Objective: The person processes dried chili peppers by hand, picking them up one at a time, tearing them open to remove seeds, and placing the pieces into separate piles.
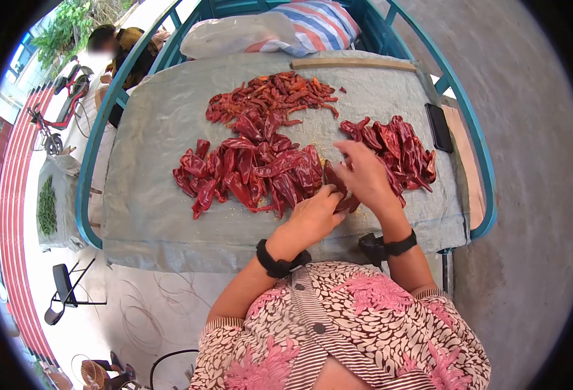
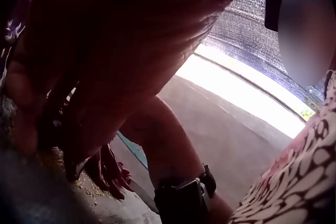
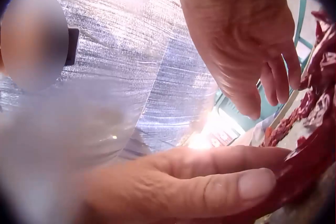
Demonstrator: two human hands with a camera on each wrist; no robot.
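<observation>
A glossy dark-red dried chili pepper (image 1: 334,177) is pinched by my left hand (image 1: 310,220), at the near right edge of the middle pile. In the right wrist view the left thumb lies along the chili pepper (image 3: 302,176). My right hand (image 1: 366,177) hovers just over and beside it, between two piles. Its fingers are loosely bent with nothing between them, as the right wrist view of the right hand (image 3: 244,45) shows. The big middle pile of red chilies (image 1: 241,166) lies left of the hands, and a smaller pile of chilies (image 1: 400,149) lies to the right.
Small orange-red chilies (image 1: 280,91) form a heap at the back. All lie on a grey cloth (image 1: 150,143) over a cart with teal rails (image 1: 101,149). A phone (image 1: 438,128) lies at the right edge, a wooden strip (image 1: 358,64) and striped sack (image 1: 319,26) behind.
</observation>
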